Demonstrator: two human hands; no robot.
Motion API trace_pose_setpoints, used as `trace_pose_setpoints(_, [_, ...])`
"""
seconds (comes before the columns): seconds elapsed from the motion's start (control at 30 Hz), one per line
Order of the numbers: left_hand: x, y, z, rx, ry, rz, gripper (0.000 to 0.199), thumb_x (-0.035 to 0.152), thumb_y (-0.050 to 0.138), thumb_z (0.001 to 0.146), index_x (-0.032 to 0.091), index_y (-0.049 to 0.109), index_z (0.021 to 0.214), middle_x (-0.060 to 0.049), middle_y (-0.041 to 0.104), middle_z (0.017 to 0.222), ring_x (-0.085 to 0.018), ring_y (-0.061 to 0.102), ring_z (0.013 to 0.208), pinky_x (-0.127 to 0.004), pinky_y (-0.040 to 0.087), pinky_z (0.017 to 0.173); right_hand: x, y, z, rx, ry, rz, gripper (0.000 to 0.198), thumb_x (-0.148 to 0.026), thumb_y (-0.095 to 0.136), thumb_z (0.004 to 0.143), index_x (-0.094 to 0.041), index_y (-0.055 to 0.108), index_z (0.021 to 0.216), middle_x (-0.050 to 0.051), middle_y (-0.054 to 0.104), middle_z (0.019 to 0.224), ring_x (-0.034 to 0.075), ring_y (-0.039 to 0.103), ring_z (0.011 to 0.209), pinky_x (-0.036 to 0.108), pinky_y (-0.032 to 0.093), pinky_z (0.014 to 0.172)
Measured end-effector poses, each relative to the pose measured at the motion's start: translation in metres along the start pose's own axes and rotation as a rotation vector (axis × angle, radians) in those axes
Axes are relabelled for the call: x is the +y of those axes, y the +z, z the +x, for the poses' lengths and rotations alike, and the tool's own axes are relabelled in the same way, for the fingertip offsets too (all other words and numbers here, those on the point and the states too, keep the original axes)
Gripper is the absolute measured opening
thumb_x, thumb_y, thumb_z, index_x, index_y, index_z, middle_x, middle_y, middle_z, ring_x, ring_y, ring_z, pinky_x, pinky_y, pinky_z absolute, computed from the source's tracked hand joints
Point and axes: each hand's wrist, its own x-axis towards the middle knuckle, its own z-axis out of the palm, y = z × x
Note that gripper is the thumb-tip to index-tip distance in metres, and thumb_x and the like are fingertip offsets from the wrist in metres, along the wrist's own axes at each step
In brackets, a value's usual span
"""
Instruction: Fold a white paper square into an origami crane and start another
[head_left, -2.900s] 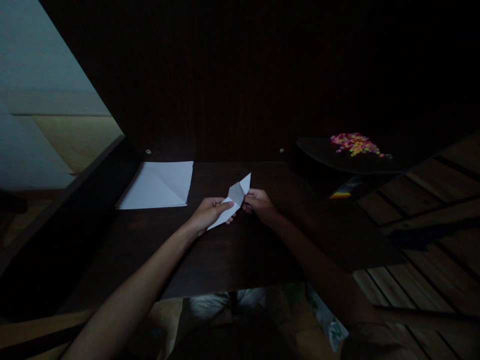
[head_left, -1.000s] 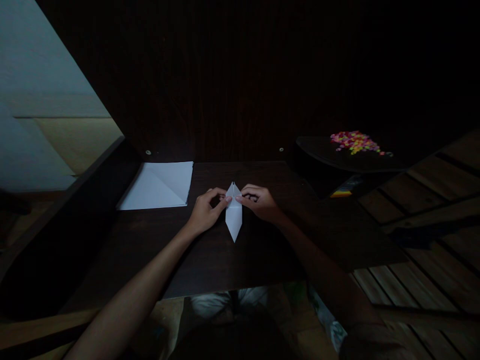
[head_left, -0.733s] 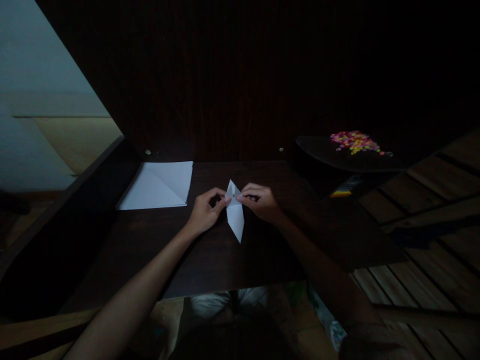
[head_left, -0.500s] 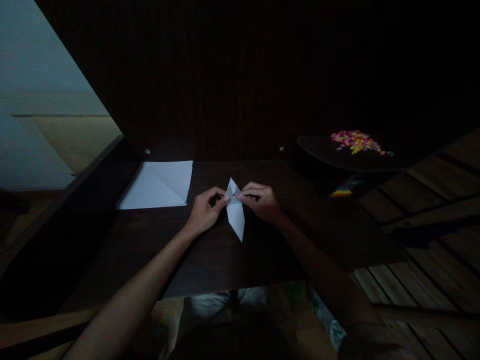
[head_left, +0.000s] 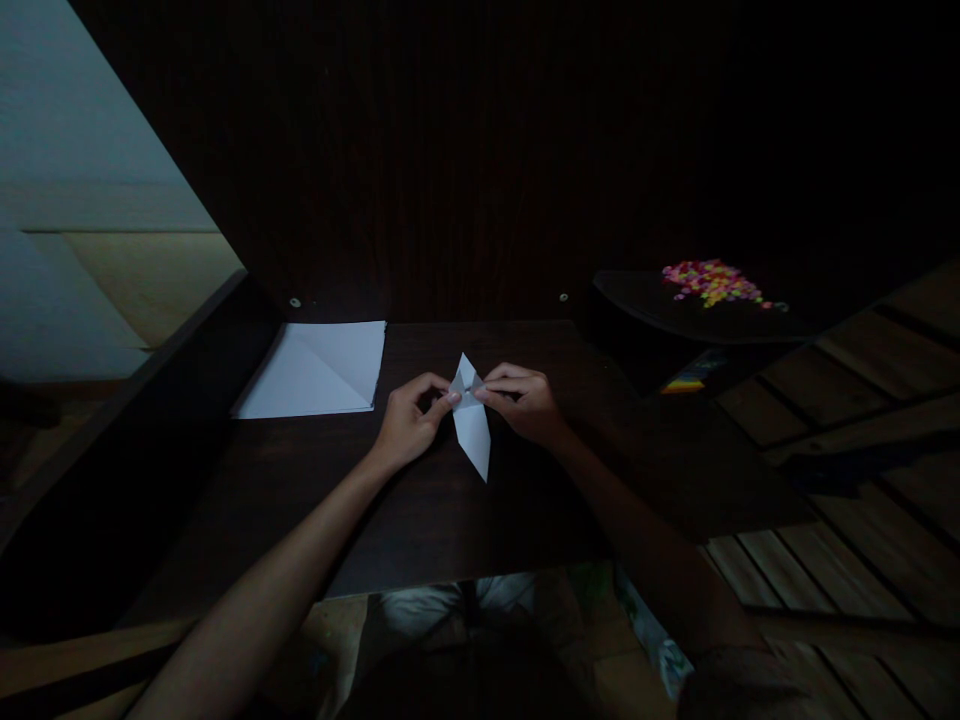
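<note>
A small white folded paper point(head_left: 473, 435) with pointed ends is between my two hands, over the dark desk point(head_left: 405, 530). My left hand point(head_left: 415, 412) pinches its left edge near the upper part, thumb and forefinger closed on it. On the opposite edge, my right hand point(head_left: 523, 402) pinches the paper the same way. The long lower point of the paper hangs toward me, slanting a little to the right. The fingertips cover part of the folds at its middle.
A stack of white paper sheets point(head_left: 322, 370) lies at the desk's left, creased on top. At the right, a raised dark shelf point(head_left: 637, 298) bears a heap of small colourful pieces point(head_left: 712, 283). A dark side panel point(head_left: 135, 430) bounds the left.
The lower tip of the folded paper has swung very slightly to the right. Both hands keep their pinch in almost the same place.
</note>
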Motion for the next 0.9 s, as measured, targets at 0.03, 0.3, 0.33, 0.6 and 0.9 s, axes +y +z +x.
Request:
trace_pose_setpoints(0.03, [0.0, 0.0, 0.0, 0.001, -0.003, 0.003, 0.015, 0.034, 0.065, 0.085, 0.019, 0.066, 0.084, -0.002, 0.068, 0.083, -0.017, 0.062, 0.076, -0.029, 0.046, 0.072, 0.0, 0.0, 0.0, 0.001, -0.001, -0.001, 0.013, -0.027, 0.068, 0.083, -0.02, 0.076, 0.075, 0.002, 0.067, 0.074, 0.012, 0.055, 0.062, 0.026, 0.041, 0.053])
trace_pose_setpoints(0.3, [-0.001, 0.0, 0.0, 0.013, -0.03, -0.036, 0.017, 0.036, 0.066, 0.084, 0.019, 0.066, 0.084, -0.002, 0.068, 0.082, -0.017, 0.062, 0.078, -0.029, 0.048, 0.074, 0.0, -0.001, 0.001, 0.014, 0.019, 0.01, 0.014, -0.029, 0.068, 0.083, -0.019, 0.076, 0.077, 0.003, 0.066, 0.075, 0.012, 0.054, 0.06, 0.026, 0.04, 0.052])
trace_pose_setpoints(0.33, [-0.001, -0.001, 0.001, 0.021, -0.036, -0.054, 0.017, 0.036, 0.066, 0.083, 0.019, 0.066, 0.083, -0.002, 0.067, 0.081, -0.017, 0.062, 0.078, -0.029, 0.048, 0.074, 0.0, -0.001, 0.001, 0.023, 0.028, 0.01, 0.013, -0.029, 0.068, 0.083, -0.019, 0.076, 0.079, 0.003, 0.066, 0.075, 0.011, 0.053, 0.06, 0.026, 0.04, 0.052])
trace_pose_setpoints(0.6, [-0.001, -0.002, 0.006, 0.063, -0.125, -0.292, 0.025, 0.04, 0.071, 0.077, 0.017, 0.063, 0.082, -0.001, 0.065, 0.075, -0.014, 0.062, 0.066, -0.027, 0.051, 0.065, 0.001, 0.002, 0.002, 0.04, 0.252, 0.181, 0.018, -0.034, 0.07, 0.077, -0.018, 0.069, 0.085, 0.002, 0.063, 0.076, 0.011, 0.053, 0.061, 0.023, 0.042, 0.051])
trace_pose_setpoints(0.9, [0.002, -0.001, 0.009, 0.217, -0.171, -0.38, 0.033, 0.046, 0.075, 0.072, 0.018, 0.058, 0.077, 0.0, 0.064, 0.075, -0.017, 0.064, 0.071, -0.029, 0.055, 0.061, 0.003, 0.01, -0.002, -0.046, 0.325, 0.234, 0.044, -0.036, 0.075, 0.072, -0.021, 0.06, 0.111, 0.002, 0.059, 0.09, 0.01, 0.052, 0.066, 0.022, 0.042, 0.052])
